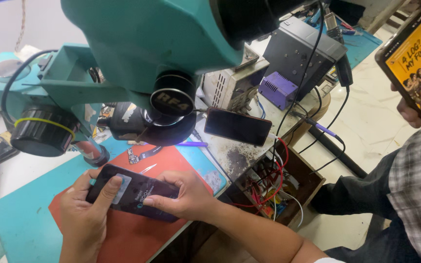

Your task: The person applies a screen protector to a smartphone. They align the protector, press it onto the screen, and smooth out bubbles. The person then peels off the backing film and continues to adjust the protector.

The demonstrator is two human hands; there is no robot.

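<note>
left hand: bare, no glove, no ring or watch visible
right hand: bare, no glove
right forearm: bare up to the elbow
sleeve: white edge, lower frame

Your left hand and right hand cover both ends of the dark phone. The microscope head hides the bench behind it, and the frame edge crops a co-worker's phone.
</note>
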